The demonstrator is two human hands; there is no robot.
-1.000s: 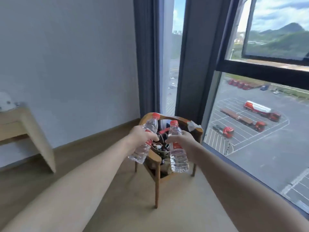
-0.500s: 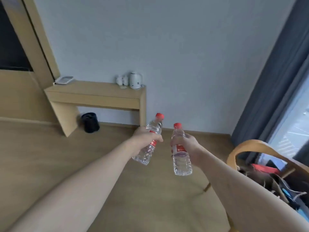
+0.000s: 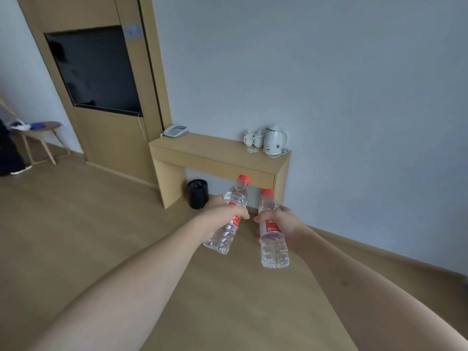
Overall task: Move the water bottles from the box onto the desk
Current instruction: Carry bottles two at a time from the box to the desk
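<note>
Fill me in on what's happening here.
A person is carrying two water bottles, one in each hand. The left hand grips the left bottle, which is tilted, and the right hand grips the right bottle, which is nearly upright. Both have red caps and are held in the air over the floor. The desk stands ahead against the wall, with a kettle, cups and a phone on it. Neither bottle is on the desk yet.
</note>
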